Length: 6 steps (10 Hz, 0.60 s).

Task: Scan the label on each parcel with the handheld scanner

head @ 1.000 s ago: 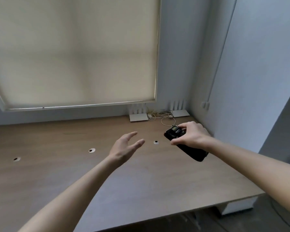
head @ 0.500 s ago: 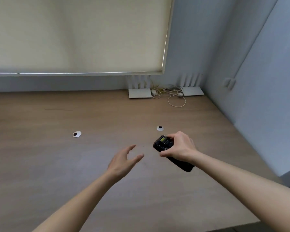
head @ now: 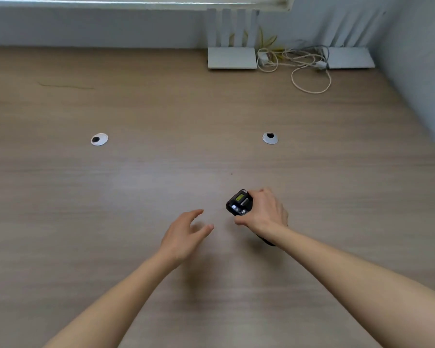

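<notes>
The right hand [head: 263,213] gripped the scanner [head: 239,203] low over the desk [head: 161,172], at 5 o'clock from centre. The left hand [head: 186,233] hovered open and empty at its 8 o'clock. No parcel showed, so any trigger pull risked reading nothing.

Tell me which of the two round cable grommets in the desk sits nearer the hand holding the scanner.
The right-hand grommet, directly beyond the right hand gripping the scanner. The other grommet lies far off to the left.
</notes>
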Each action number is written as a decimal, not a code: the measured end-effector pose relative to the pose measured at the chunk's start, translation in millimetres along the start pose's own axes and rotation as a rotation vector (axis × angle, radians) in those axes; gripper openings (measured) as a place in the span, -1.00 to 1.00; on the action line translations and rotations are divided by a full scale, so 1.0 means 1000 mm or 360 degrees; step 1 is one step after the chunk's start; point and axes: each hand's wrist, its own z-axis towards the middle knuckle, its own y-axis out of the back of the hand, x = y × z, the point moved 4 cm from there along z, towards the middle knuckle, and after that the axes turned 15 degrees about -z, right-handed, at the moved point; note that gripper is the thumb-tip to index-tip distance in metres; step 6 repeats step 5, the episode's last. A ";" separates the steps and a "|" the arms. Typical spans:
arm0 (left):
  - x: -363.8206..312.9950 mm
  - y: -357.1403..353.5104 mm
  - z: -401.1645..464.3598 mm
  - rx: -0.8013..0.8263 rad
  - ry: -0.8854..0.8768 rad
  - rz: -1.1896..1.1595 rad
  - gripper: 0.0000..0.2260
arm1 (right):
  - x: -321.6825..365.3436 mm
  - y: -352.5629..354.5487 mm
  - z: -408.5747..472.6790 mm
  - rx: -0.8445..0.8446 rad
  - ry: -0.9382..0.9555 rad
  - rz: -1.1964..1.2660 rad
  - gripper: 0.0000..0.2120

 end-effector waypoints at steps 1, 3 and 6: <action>0.012 0.001 0.008 -0.0083 0.0015 -0.0026 -0.49 | 0.008 -0.021 0.017 0.0011 0.0004 -0.0072 -0.45; 0.024 0.005 0.019 -0.0155 0.0004 -0.0078 -0.52 | 0.011 -0.047 0.032 -0.0021 0.0063 -0.0208 -0.46; 0.020 0.005 0.021 -0.0181 -0.0031 -0.0048 -0.51 | 0.007 -0.044 0.035 0.0037 0.0122 -0.0199 -0.23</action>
